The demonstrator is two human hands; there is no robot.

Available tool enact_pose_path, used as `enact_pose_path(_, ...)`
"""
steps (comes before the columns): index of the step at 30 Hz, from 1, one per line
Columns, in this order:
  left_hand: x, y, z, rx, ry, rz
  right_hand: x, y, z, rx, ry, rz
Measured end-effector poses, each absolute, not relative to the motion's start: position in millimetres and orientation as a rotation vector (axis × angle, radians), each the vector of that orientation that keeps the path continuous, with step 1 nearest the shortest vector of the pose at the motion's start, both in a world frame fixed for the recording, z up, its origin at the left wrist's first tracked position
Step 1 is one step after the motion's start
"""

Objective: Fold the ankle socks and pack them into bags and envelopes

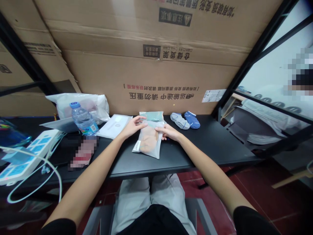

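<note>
A frosted plastic bag (148, 138) with something peach-coloured inside lies tilted over the black table in front of me. My left hand (133, 127) has its thumb and fingers on the bag's upper left edge. At the upper right edge my right hand (169, 132) grips it, thumb on top and fingers curled beneath. Just behind the bag is a pale green packet (153, 116), partly covered by it. Grey socks (180, 120) and blue socks (192, 119) lie folded to the right of my right hand.
Left of my hands are a white envelope-like packet (116, 125), a water bottle (83, 119), a white plastic bag (97, 106) and a power strip (31, 155) with loose cables. A large cardboard sheet (146, 71) stands behind the table (207, 147), framed by black metal posts.
</note>
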State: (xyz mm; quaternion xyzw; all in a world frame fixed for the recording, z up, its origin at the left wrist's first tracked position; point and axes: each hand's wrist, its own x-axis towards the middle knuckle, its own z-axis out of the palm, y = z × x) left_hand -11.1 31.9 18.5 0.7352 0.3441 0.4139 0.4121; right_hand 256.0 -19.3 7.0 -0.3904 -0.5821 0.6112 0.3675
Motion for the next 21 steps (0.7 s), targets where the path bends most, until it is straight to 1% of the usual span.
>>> enact_pose_path(2, -12, 35, 16, 1.912, 0.87, 1.088, 256, -15, 4, -0.981, -1.397, 1.528)
enact_pose_path(5, -14, 38, 10, 2.169, 0.982, 1.063, 259, -6, 0, -0.953, -1.237, 1.426)
enact_pose_path(7, -15, 38, 5, 2.331, 1.043, 0.986, 263, 1, -1, -0.938, -1.11, 1.349)
enact_pose_path(13, -14, 40, -2, 2.563, 1.005, 0.718, 273, 17, -6, -0.909, -0.83, 1.22)
enact_pose_path(17, -18, 41, 3, 2.6, 0.951, 0.644, 267, 21, -5, -0.878, -0.763, 1.225)
enact_pose_path(21, -20, 35, 4, 2.61, 0.937, 0.634, 257, 20, -1, -0.874, -0.835, 1.339)
